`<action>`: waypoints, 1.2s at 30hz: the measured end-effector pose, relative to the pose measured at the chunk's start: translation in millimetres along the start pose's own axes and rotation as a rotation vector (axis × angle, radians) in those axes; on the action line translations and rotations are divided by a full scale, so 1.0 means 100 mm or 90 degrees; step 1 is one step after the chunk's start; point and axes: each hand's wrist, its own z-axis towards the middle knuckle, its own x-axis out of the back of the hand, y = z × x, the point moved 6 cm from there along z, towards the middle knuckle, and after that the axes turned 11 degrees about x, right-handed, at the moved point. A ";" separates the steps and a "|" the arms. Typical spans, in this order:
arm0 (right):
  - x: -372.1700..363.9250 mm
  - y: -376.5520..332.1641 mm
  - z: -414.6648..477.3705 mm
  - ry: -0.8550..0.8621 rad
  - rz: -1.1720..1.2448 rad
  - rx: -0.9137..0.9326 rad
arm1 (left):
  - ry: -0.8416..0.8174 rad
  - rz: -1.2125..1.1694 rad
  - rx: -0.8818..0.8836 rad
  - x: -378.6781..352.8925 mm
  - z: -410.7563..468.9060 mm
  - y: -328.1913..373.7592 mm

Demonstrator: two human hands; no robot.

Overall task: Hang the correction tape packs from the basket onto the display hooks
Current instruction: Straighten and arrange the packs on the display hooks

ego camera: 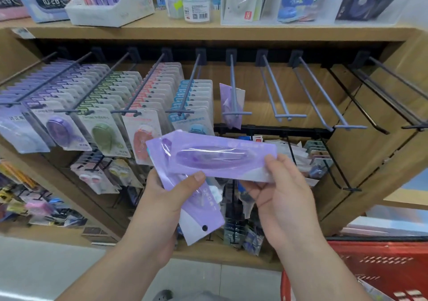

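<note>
My left hand (166,198) grips a small stack of purple correction tape packs (199,210), thumb on top. My right hand (278,189) pinches the right end of the top purple pack (215,157), which lies sideways across the stack. Straight ahead, one purple pack (229,106) hangs on a blue display hook (234,92). To its right stand bare blue hooks (278,96). The red basket (370,268) sits at the lower right, beside my right forearm.
Hooks on the left carry full rows of packs in purple, green, red and blue (143,115). A lower black rail (273,130) holds more goods. A wooden shelf (208,31) above bears boxes and jars. Grey floor lies below.
</note>
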 end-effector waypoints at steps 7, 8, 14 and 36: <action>0.25 -0.25 0.29 0.046 -0.037 0.115 | 0.029 0.024 0.020 0.13 -0.07 -0.05; 0.24 -0.25 0.31 0.029 -0.086 0.137 | 0.044 0.021 0.014 0.15 -0.07 -0.04; -0.26 -0.22 0.41 -0.154 -0.360 0.263 | 0.081 0.023 -0.005 0.21 -0.12 0.02; -0.51 0.04 1.25 -0.089 -0.569 0.222 | -0.017 0.019 -0.037 0.19 -0.14 0.11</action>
